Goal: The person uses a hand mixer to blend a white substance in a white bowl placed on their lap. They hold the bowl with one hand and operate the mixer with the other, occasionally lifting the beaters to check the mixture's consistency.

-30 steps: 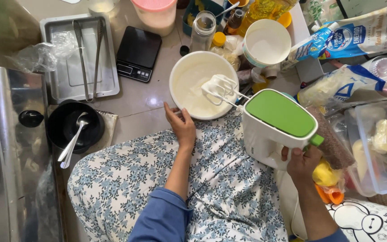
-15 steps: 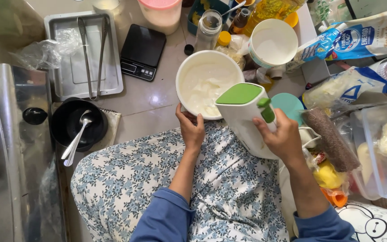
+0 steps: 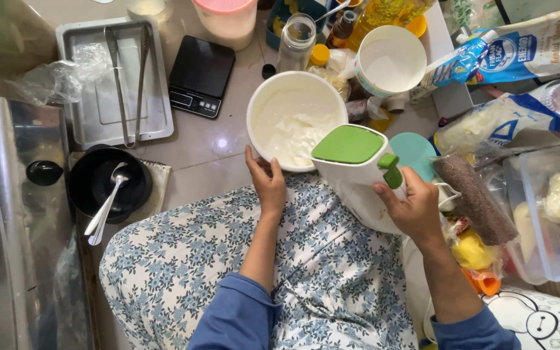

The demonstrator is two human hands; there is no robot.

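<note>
Mixer lowered over white bowl holding cream.

Home kitchen floor: mixing bowl, digital scale, baking tray.

A black kitchen scale with a small dark display strip along its near edge is set on the floor between the metal tray and the white bowl. At the upper right, a blue, white and cream pouch with a white screw cap is laid on its side, and just below it a clear plastic bag with a blue and white label is seen. A yellow packet is tucked at the right, partly hidden.
</note>
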